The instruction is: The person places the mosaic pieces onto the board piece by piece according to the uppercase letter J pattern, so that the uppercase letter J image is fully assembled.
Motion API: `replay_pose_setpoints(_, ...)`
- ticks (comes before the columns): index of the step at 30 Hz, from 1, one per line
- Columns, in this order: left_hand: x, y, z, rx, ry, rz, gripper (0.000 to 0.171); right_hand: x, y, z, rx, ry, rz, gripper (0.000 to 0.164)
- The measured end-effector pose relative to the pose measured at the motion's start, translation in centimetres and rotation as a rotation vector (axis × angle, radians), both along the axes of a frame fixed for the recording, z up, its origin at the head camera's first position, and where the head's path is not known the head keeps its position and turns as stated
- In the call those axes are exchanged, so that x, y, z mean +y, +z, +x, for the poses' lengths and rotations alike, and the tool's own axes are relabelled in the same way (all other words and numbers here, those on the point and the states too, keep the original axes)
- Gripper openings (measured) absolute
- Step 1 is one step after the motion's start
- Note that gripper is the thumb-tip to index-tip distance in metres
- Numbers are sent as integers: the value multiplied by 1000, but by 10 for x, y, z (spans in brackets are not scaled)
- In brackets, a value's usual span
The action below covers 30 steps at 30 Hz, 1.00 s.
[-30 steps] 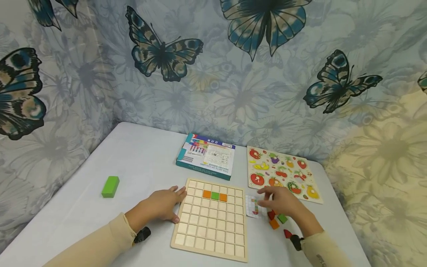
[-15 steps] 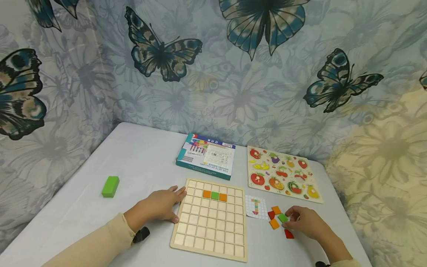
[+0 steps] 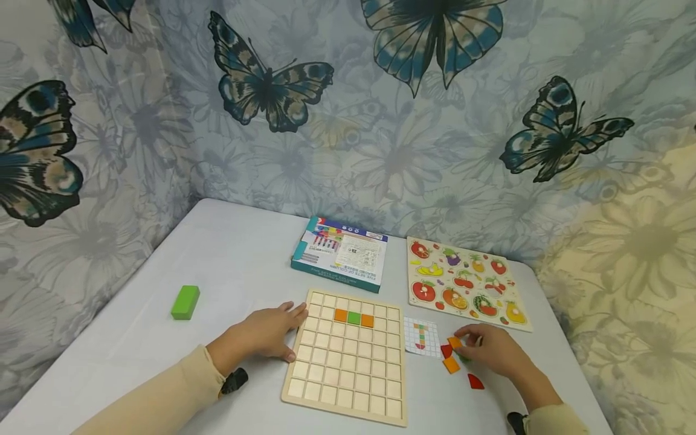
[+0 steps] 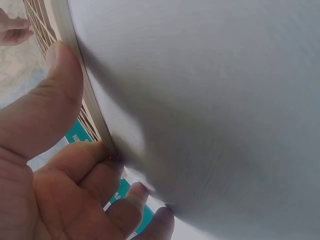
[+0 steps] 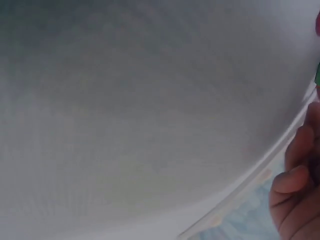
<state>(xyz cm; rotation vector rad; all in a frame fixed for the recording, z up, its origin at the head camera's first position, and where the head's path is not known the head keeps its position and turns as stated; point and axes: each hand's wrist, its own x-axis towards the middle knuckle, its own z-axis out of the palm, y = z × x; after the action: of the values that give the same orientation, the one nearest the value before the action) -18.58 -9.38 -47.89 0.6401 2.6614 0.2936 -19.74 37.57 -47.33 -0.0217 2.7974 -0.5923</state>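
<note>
Left hand [image 3: 267,333] spread against wooden grid board [image 3: 345,364]; right hand [image 3: 496,350] at farther orange tile [image 3: 454,342], unclear if pinching. Sloppy grab could shove crowded red tile [image 3: 446,351].

My head view looks forward and down — both wrist views, close in, skim the shared counter [image 3: 239,248].

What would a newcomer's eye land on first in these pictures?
Probably the big dark butterflies on the wall behind the table. Next, likely the pale wooden grid board at the table's front, with the left hand at its left edge and an orange-green-orange row of tiles near its far end. To its right, the right hand reaches over small red, orange and green pieces beside a pattern card.
</note>
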Motion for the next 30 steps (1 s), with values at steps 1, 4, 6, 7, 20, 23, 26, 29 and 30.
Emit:
replay_pose_setpoints(1, 0, 0, 0, 2, -1, -2, 96, 1, 0, 0, 12, -9, 9, 35)
replay_pose_setpoints(4, 2, 1, -1, 2, -2, -11, 96, 5, -2, -2, 40, -43, 52, 38)
replay_pose_setpoints(6, 3, 2, 0, -3, -1, -16, 95, 7, -2, -2, 42, -78, 70, 41)
replay_pose_setpoints(7, 3, 2, 0, -4, -4, -15, 94, 9, -2, -2, 41, -87, 75, 41)
replay_pose_setpoints(20, 4, 2, 2, 4, -19, -17, 93, 34, -7, 1, 25, -98, 26, 46)
replay_pose_setpoints(23, 5, 3, 3, 5, -17, -16, 93, 39, -11, 0, -17, -149, -39, 52)
replay_pose_setpoints(26, 5, 4, 4, 6, -9, -15, 93, 43, -15, -1, -32, -192, -94, 59)
replay_pose_setpoints(29, 5, 5, 4, 5, -8, -21, 93, 44, -17, -1, -30, -228, -129, 64)
replay_pose_setpoints(30, 6, 5, 4, 5, -7, -21, 93, 45, -17, -1, -28, -233, -133, 65)
